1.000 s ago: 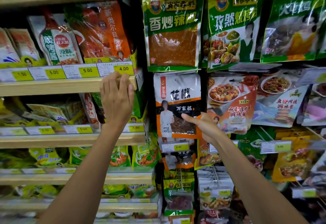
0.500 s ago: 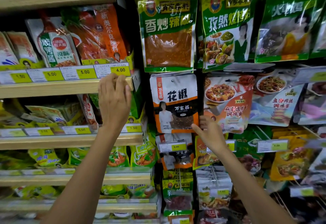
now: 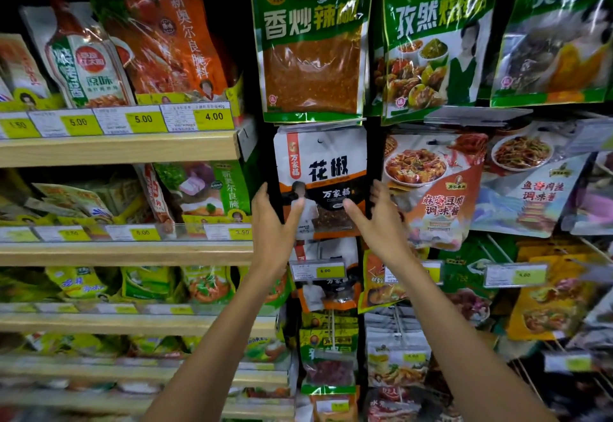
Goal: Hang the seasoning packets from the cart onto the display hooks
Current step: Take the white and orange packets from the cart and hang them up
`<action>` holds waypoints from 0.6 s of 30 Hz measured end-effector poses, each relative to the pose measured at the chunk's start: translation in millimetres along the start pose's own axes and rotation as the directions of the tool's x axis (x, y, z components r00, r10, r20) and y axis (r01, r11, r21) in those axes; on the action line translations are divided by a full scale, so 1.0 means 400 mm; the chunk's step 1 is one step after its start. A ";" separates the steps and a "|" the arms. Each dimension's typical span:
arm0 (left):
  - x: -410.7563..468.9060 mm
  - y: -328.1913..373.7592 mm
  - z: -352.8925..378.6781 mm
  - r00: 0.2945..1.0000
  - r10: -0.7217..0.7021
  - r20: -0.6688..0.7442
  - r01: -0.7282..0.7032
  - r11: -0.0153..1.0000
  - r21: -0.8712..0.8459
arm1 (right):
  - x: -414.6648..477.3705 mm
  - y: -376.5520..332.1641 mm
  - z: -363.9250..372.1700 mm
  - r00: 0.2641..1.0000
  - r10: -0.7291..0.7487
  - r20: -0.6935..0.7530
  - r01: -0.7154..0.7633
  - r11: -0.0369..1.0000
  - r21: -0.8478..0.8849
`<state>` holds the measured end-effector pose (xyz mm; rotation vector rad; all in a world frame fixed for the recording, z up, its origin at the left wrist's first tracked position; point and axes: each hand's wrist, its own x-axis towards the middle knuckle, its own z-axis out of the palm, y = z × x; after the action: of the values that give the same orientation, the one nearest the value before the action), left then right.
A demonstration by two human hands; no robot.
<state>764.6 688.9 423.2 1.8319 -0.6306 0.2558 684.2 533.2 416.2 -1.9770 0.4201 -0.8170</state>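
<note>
**Both hands now on the peppercorn packet**

The left hand (image 3: 273, 232) is no longer on the edge of the wooden shelf (image 3: 116, 149), where it rested below the 4.00 price tag (image 3: 214, 117) half a second ago. It has crossed to the hanging display and now grasps the left side of the peppercorn packet (image 3: 326, 169), with the thumb on the front and the fingers wrapped behind the edge. The right hand (image 3: 381, 225), which was at the packet's lower right corner before, has moved up slightly. It grasps the right side in the same way, thumb lying on the printed front and fingers curled round the edge. The camera has also drawn closer to the display.

The packet is white, orange and black. It hangs upright in the leftmost column of the display, its top tucked just under the green chilli packet (image 3: 311, 40). Its hook is hidden, so I cannot tell whether it is seated on one.

Counted: two hands hold one packet. Three large green packets fill the row above, namely the chilli packet, a cumin packet (image 3: 431, 40) and a third green packet (image 3: 557, 33). One orange tofu-dish packet (image 3: 434, 189) hangs just beside the right hand. Directly below the held packet, one more packet of the same design (image 3: 326, 292) shows behind a 6.00 tag (image 3: 326, 270). The upper wooden shelf carries four yellow price tags, the leftmost one cut off by the frame.
</note>
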 end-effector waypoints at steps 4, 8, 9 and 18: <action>0.081 -0.003 0.039 0.993 -0.109 0.039 0.113 0.982 -0.148 | 0.059 -0.008 0.024 1.000 0.023 -0.016 -0.021 0.993 0.115; 0.121 -0.022 0.070 0.979 -0.190 0.078 0.204 0.939 -0.276 | 0.101 -0.002 0.053 0.996 0.086 -0.001 -0.085 0.985 0.148; 0.130 -0.027 0.075 0.976 -0.204 0.074 0.216 0.935 -0.282 | 0.108 -0.001 0.059 0.996 0.083 -0.018 -0.080 0.987 0.138; 0.164 -0.056 0.087 0.992 -0.096 0.080 0.114 0.955 -0.273 | 0.156 0.012 0.080 0.992 0.127 -0.025 -0.120 0.972 0.200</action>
<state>826.7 642.4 423.6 1.6013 -0.5808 0.0327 751.6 514.6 424.5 -1.7355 0.4613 -0.7871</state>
